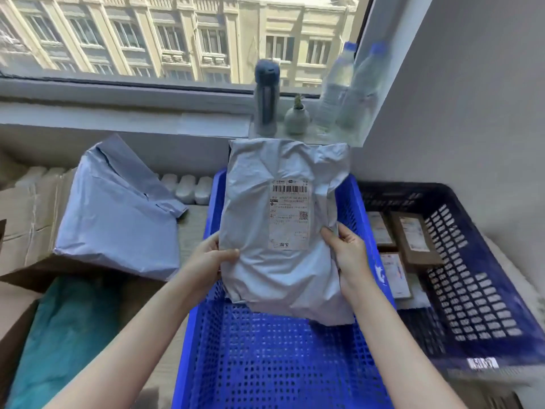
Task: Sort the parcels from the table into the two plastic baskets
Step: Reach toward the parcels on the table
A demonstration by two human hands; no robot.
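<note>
**Over the bright blue basket**

Above the bright blue perforated plastic basket (283, 358) I hold a grey plastic mailer parcel (280, 225) upright; my left hand (211, 258) and right hand (348, 255) grip its side edges; beside it sits the dark navy plastic basket (460, 290).

Grey parcel (280, 231) label (288, 214) — "淘宝", barcode

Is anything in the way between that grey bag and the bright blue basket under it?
Nothing visible is. The left hand and right hand hold the grey mailer bag upright right over the bright blue basket. The part of the basket floor that shows is bare; the part behind the bag is hidden.
</note>
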